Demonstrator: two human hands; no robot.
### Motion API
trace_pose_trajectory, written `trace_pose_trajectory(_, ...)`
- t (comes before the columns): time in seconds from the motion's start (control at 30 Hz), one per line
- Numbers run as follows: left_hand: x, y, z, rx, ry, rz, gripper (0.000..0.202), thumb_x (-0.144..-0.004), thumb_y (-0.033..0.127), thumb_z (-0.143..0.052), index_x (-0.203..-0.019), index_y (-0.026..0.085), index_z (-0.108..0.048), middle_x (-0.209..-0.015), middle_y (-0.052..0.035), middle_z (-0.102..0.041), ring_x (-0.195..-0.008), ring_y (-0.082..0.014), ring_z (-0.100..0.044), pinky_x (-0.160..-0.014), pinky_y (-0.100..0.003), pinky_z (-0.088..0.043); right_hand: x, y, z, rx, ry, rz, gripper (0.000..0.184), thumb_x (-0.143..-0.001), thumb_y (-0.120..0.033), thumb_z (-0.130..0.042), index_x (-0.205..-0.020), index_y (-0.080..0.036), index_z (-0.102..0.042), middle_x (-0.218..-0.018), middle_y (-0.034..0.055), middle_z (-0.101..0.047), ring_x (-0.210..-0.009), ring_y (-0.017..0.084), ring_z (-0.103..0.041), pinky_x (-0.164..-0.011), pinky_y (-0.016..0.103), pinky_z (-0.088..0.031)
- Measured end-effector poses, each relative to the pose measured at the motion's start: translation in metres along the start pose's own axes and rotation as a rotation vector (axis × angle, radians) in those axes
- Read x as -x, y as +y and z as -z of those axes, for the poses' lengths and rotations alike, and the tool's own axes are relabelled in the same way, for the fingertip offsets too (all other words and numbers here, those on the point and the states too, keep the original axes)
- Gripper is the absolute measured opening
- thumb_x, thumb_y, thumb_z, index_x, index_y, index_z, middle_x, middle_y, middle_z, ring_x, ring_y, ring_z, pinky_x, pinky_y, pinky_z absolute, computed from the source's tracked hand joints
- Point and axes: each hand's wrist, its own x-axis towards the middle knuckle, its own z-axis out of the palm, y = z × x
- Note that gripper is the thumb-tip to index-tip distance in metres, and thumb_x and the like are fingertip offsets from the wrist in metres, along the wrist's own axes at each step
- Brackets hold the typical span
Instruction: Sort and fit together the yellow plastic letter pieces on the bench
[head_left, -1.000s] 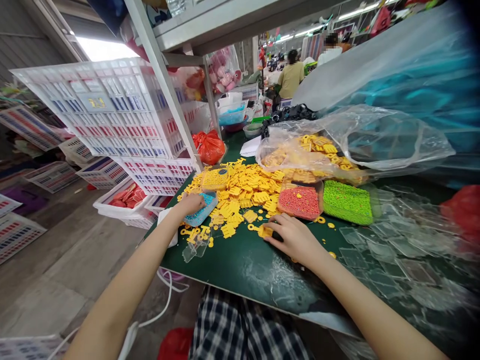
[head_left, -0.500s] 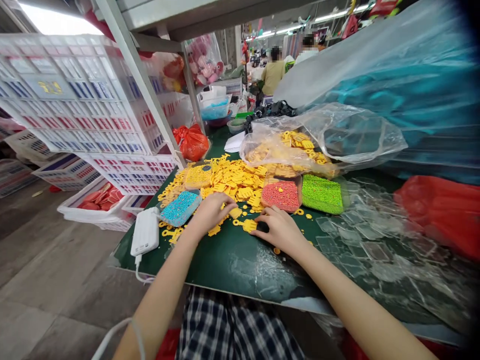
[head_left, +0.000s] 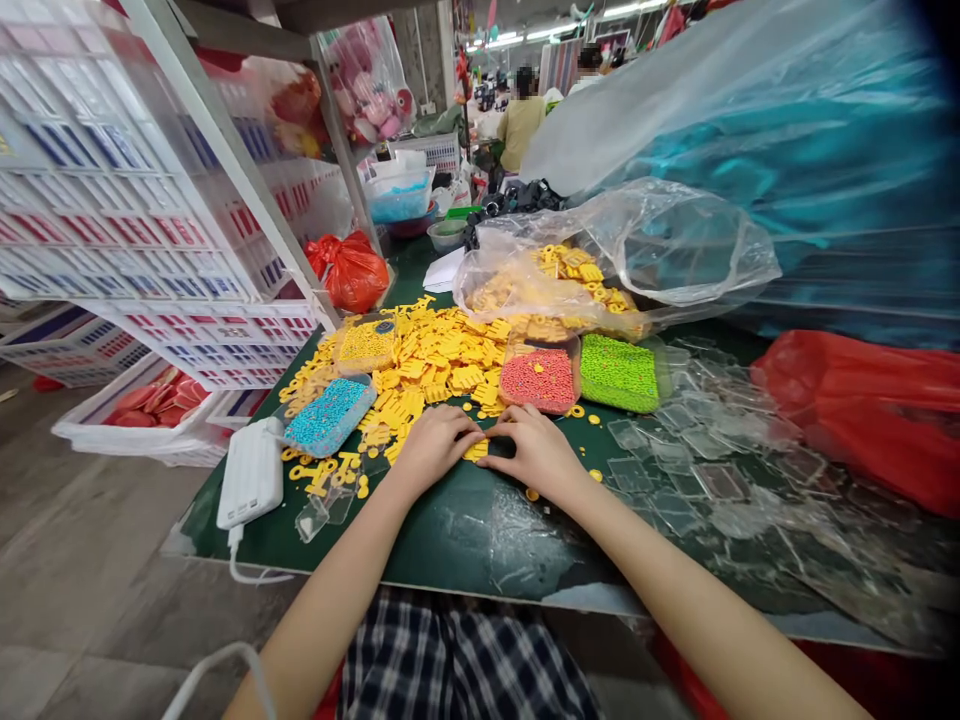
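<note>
My left hand (head_left: 441, 446) and my right hand (head_left: 536, 448) meet fingertip to fingertip over the green table. Between them lies a flat yellow plastic piece (head_left: 476, 451), partly covered by the fingers. The right thumb and forefinger curve around its side. On the left, thumb and fingers are pinched together at its upper edge; what they hold is too small to tell. Just beyond spreads a heap of yellow plastic pieces (head_left: 442, 350), some with fork-like prongs. Around it stand clear boxes of small beads: blue (head_left: 330, 415), yellow (head_left: 367, 345), red (head_left: 540, 380) and green (head_left: 619, 373).
Clear plastic squares (head_left: 720, 480) are scattered at the right, near a red bag (head_left: 862, 410). A white power bank (head_left: 251, 472) with a cable sits at the left edge. Behind are an open clear bag (head_left: 517, 285) of yellow pieces and stacked white crates (head_left: 217, 330). People sit far back.
My left hand has come in toward my right, and their fingertips now meet over the yellow piece. The view has shifted slightly, so the surroundings sit further left.
</note>
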Motion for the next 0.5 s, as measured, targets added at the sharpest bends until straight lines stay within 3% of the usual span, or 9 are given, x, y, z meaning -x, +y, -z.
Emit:
trace_pose_trajectory(0.2, -0.0014, -0.0048, -0.0019, 0.156, -0.009, -0.005, 0.019, -0.091, 0.034, -0.060, -0.091, 0.023, -0.075, -0.089, -0.0036, -0.070, -0.089, -0.0205, -0.059, -0.081, -0.033, -0.044, -0.0001, 0.0017, -0.0021, 0.007, 0.033, -0.029, 0.034, -0.070, -0.047, -0.079, -0.093, -0.022, -0.075, -0.095, 0.0083, -0.067, -0.097, 0.027, -0.056, -0.084, 0.042, -0.047)
trace_pose_trajectory(0.5, -0.0024, -0.0090, -0.0061, 0.142, -0.035, 0.021, 0.022, -0.093, 0.038, -0.058, -0.103, 0.029, -0.075, -0.093, -0.0040, -0.066, -0.091, -0.0210, -0.057, -0.081, -0.035, -0.041, 0.0001, 0.0007, -0.0012, 0.001, 0.031, -0.028, 0.032, -0.070, -0.046, -0.078, -0.093, -0.023, -0.076, -0.095, 0.0070, -0.068, -0.096, 0.027, -0.056, -0.081, 0.042, -0.048)
